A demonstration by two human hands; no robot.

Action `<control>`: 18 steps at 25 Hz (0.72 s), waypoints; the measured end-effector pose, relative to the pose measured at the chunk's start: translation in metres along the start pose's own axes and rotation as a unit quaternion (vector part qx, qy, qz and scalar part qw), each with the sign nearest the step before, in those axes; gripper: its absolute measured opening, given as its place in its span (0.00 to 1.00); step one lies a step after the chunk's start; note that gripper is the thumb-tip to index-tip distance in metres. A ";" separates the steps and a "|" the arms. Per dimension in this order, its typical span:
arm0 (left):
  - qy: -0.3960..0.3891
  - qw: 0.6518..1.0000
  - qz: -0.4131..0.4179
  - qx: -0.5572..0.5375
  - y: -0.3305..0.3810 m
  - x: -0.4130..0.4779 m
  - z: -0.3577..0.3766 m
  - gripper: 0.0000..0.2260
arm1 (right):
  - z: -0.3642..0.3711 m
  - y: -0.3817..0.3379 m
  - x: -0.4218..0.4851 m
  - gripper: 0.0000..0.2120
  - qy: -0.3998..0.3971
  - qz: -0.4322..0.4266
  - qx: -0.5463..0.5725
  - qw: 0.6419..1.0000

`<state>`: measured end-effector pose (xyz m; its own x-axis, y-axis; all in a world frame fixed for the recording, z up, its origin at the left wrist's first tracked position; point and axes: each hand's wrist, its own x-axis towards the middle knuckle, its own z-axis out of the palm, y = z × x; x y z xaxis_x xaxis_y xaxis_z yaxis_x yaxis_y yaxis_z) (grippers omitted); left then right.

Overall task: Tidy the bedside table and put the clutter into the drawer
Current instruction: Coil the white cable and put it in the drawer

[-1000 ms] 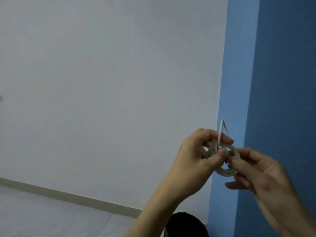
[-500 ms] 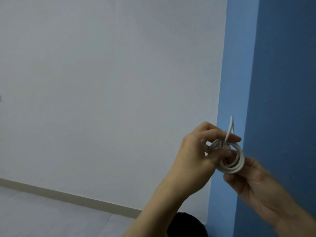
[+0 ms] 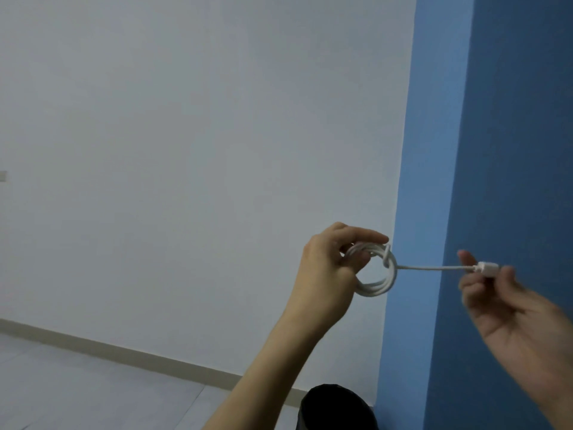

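I hold a white charging cable [image 3: 383, 280] up in the air, wound into a small coil with one turn wrapped around the loops. My left hand [image 3: 328, 274] pinches the coil between thumb and fingers. A straight end of the cable runs right from the coil to a white plug [image 3: 486, 268]. My right hand [image 3: 508, 308] grips that plug between thumb and fingers and holds the cable end taut. The bedside table and its drawer are out of view.
A white wall [image 3: 186, 150] fills the left side and a blue wall [image 3: 496, 119] the right. A pale tiled floor [image 3: 77, 392] with a beige skirting board lies at the bottom left. A round black object [image 3: 335, 408] sits at the bottom edge.
My right hand has moved away to the right, drawing the cable's end out straight from the coil. The short loop that stood above the coil is gone, pulled tight around it.
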<state>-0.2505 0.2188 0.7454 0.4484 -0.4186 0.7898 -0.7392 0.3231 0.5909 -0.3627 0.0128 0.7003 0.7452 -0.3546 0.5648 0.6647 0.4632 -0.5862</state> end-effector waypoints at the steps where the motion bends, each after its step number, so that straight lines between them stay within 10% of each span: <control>1: -0.002 1.000 0.002 0.006 -0.002 0.000 0.001 0.16 | -0.004 -0.003 0.004 0.34 -0.032 0.004 0.024 0.999; 6: -0.077 0.992 0.014 0.098 -0.005 0.000 0.003 0.25 | 0.003 -0.003 0.006 0.33 -0.032 0.050 0.053 0.997; 13: -0.090 0.990 0.015 0.110 -0.013 0.000 0.011 0.10 | 0.005 -0.019 0.012 0.36 -0.045 0.039 0.015 0.998; 18: -0.061 0.997 -0.012 0.055 -0.014 -0.001 0.029 0.05 | 0.050 0.006 -0.001 0.13 -0.028 -0.110 -0.146 0.983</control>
<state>-0.2552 0.1902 0.7317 0.4070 -0.5272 0.7459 -0.7823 0.2204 0.5826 -0.3627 0.0565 0.7254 0.5823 -0.3720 0.7229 0.8031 0.1249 -0.5827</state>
